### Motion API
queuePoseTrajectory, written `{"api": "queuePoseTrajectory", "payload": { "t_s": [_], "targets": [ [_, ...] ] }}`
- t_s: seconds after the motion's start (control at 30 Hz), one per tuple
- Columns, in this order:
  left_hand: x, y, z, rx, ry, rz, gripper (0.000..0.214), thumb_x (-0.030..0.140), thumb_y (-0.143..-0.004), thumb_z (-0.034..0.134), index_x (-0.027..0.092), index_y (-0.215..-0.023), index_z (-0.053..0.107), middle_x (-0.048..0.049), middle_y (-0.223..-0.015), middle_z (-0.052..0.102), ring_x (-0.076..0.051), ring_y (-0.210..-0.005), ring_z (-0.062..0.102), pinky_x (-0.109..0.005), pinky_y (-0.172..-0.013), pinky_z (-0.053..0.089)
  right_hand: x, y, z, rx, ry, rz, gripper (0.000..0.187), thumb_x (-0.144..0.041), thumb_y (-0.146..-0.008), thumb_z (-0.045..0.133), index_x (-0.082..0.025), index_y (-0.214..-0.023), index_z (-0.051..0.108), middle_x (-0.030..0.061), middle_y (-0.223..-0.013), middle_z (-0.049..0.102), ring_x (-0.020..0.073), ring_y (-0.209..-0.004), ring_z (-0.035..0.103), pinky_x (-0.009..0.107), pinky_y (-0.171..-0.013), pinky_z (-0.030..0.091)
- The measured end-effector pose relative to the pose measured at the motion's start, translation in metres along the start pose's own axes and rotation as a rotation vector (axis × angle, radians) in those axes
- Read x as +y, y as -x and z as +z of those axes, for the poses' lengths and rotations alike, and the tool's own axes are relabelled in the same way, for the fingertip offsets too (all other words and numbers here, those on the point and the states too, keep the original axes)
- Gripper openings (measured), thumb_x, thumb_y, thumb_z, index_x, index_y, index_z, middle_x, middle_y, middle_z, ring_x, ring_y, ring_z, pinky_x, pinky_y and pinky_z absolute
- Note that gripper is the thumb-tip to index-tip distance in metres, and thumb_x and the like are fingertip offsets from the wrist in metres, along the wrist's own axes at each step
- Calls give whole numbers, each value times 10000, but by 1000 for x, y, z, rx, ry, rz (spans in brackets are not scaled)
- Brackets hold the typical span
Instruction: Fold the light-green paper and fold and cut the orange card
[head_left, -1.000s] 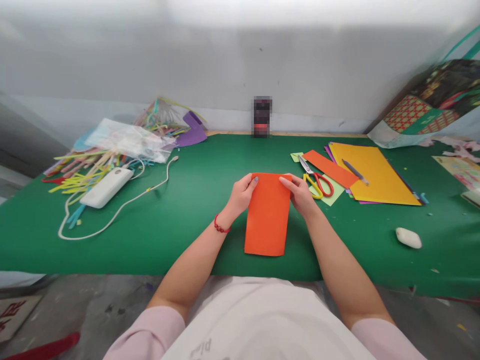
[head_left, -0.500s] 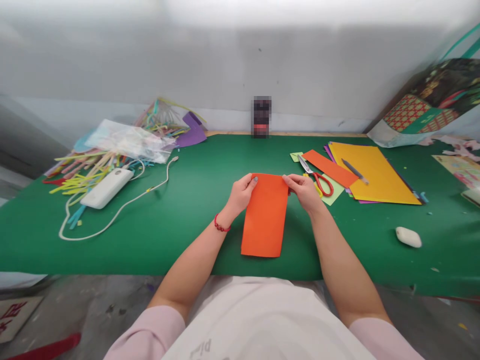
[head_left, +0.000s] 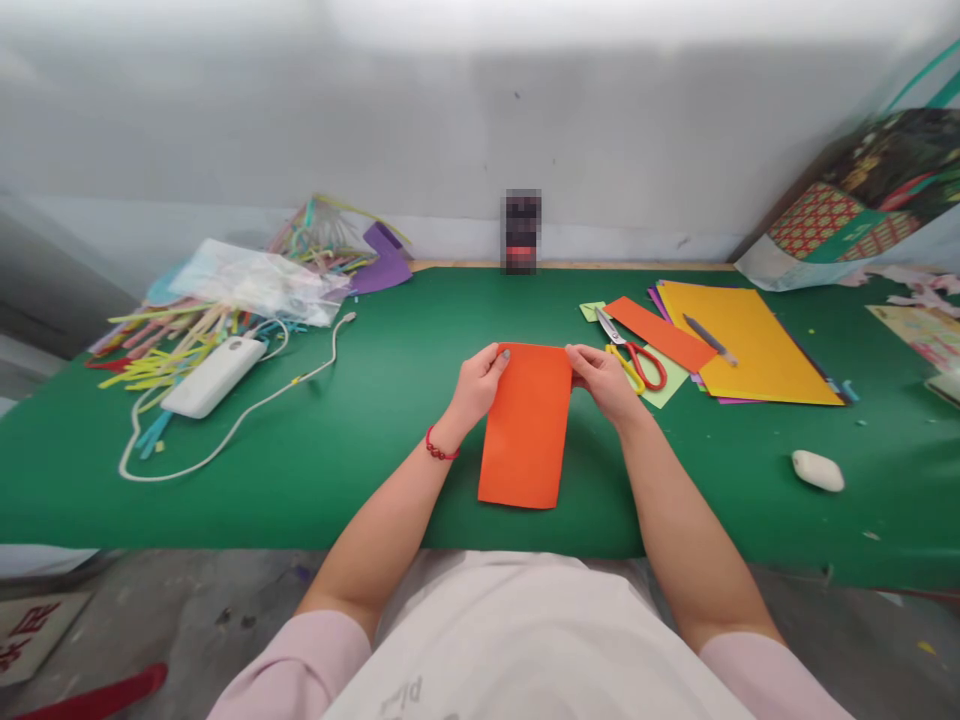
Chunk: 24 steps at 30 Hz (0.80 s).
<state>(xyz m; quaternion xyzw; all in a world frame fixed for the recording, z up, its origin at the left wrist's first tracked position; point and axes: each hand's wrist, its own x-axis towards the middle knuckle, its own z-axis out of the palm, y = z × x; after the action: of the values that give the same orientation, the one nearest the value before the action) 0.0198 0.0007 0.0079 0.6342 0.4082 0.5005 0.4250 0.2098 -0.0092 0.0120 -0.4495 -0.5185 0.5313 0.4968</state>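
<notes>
A tall orange paper sheet [head_left: 525, 425] lies on the green table [head_left: 360, 430] right in front of me. My left hand [head_left: 478, 385] pinches its far left corner, with a red bracelet on the wrist. At the far right corner my right hand [head_left: 604, 380] pinches the sheet too. Both hands have their fingers closed on the paper's top edge. Red-and-yellow scissors [head_left: 634, 360] lie just right of my right hand.
A stack of yellow, purple and orange sheets [head_left: 742, 340] with a pencil [head_left: 709, 340] lies at the back right. A white eraser [head_left: 817, 470] sits to the right. At the left are a white power bank [head_left: 214, 375], its cable [head_left: 225, 435], paper strips [head_left: 165, 345] and a plastic bag [head_left: 255, 280].
The orange sheet has shifted slightly left and turned a little, its near end swinging left. Both hands keep hold of its top corners.
</notes>
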Motion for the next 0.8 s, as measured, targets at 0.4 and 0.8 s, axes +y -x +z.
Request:
{"api": "queuePoseTrajectory", "payload": {
  "t_s": [0.4, 0.8],
  "targets": [
    [-7, -2, 1, 38, 8, -35, 334, 469, -854, 522, 186, -675, 509, 12, -603, 460, -113, -539, 412, -250, -506, 329, 4, -1, 9, 14, 137, -57, 535, -708, -679, 579, -203, -538, 467, -37, -472, 450, 92, -406, 397, 252, -388, 306],
    [-6, -5, 0, 161, 27, -62, 377, 473, -852, 507, 194, -617, 414, 20, -592, 420, -110, -552, 380, -247, -518, 322, 2, 1, 16, -25, 107, 1, 538, -747, -642, 570, -218, -600, 482, -39, -535, 456, 112, -471, 449, 247, -413, 367]
  ]
}}
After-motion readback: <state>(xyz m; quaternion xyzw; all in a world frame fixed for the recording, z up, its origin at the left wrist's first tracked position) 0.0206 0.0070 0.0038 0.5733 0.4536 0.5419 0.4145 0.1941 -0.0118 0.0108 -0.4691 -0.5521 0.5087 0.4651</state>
